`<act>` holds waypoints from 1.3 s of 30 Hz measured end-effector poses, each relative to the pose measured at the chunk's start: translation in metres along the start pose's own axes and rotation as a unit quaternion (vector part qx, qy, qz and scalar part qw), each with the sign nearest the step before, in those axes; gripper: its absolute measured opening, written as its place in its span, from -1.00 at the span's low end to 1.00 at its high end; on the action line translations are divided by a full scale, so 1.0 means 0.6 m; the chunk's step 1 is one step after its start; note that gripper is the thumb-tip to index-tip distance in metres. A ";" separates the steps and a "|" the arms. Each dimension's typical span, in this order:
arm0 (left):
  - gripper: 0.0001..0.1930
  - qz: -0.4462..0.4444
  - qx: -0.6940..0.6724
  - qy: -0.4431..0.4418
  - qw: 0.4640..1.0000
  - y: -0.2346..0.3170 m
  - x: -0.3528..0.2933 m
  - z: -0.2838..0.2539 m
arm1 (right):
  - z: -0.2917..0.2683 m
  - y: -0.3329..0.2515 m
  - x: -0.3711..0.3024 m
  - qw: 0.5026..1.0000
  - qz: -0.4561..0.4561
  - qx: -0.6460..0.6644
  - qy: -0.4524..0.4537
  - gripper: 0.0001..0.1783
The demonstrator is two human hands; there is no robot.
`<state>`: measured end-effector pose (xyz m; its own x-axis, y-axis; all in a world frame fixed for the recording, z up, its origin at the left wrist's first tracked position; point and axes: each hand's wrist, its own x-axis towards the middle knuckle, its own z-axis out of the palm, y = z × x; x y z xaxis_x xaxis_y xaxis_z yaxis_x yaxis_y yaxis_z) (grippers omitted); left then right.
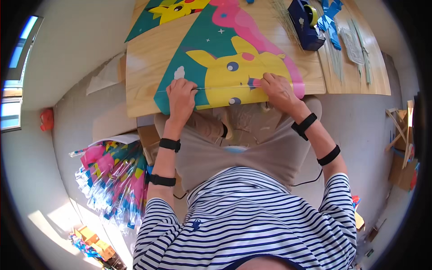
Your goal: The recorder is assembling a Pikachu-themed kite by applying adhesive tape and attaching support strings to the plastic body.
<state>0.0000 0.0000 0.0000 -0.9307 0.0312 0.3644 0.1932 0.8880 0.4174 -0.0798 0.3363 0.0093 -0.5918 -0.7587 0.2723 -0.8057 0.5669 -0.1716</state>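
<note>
Striped shirt fills the bottom centre of the frame, w/ grey-beige trousers just above it; person is seated at a wooden table. Both forearms carry black bands, two per arm. Lower left, beside the person's knee, lies a pile of wrapped colourful kites in clear plastic, pink, yellow and teal showing.

Left hand, centre-left of frame, rests palm down on the near edge of a kite sheet, fingers pressed flat on it, thumb side toward a thin rod that runs across the sheet near the table edge. Right hand, centre-right, also presses on the sheet, fingertips bent down at the rod's other end; can't tell if they pinch the rod or just push on it.

Sheet is teal w/ a yellow cartoon face and a pink shape, spread from the near table edge up to top centre. Second similar sheet sits at upper left of the table.

Farther off, top right: dark blue tape dispenser, blue paper pieces just beside it, and thin sticks along the right side of the table. Cardboard boxes stand at far right on the floor.
</note>
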 end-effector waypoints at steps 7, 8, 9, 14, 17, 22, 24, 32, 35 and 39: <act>-0.94 0.020 -0.003 -0.011 1.000 0.001 0.019 0.015 | 0.014 0.002 0.003 1.000 0.005 -0.014 0.007 -0.79; -0.93 0.018 0.002 -0.014 1.000 0.002 0.018 0.017 | 0.012 0.002 0.004 1.000 0.003 -0.022 0.011 -0.80; -0.93 0.017 -0.001 -0.016 1.000 0.005 0.018 0.018 | 0.010 0.003 0.002 1.000 0.006 -0.019 0.009 -0.81; -0.93 0.008 -0.029 -0.015 0.999 0.003 0.010 0.019 | -0.004 0.010 -0.008 1.000 0.016 -0.010 -0.006 -0.82; -0.93 0.007 -0.033 -0.017 0.999 0.003 0.010 0.014 | -0.009 0.010 -0.010 1.000 0.012 -0.009 -0.006 -0.82; -0.93 0.007 -0.048 -0.032 0.998 0.013 0.019 0.016 | -0.006 0.015 -0.009 1.000 0.012 -0.003 0.009 -0.82; -0.93 0.008 -0.060 -0.034 0.998 0.017 0.022 0.019 | -0.005 0.017 -0.009 1.000 0.012 -0.001 0.012 -0.83; -0.96 0.008 -0.064 -0.035 0.997 0.030 0.022 0.034 | 0.004 0.009 0.000 1.000 0.013 0.012 0.020 -0.80; -0.94 0.006 -0.057 -0.044 0.997 0.028 0.022 0.038 | 0.009 -0.004 -0.002 0.998 0.044 0.009 0.031 -0.80; -0.95 0.012 -0.040 -0.042 0.998 0.031 0.024 0.040 | 0.015 -0.054 -0.008 0.996 0.057 0.005 0.072 -0.82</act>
<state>-0.0172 0.0277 -0.0071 -0.9477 0.0929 0.3053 0.2364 0.8470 0.4762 -0.0510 0.3187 0.0048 -0.6705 -0.6352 0.3833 -0.7340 0.6432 -0.2181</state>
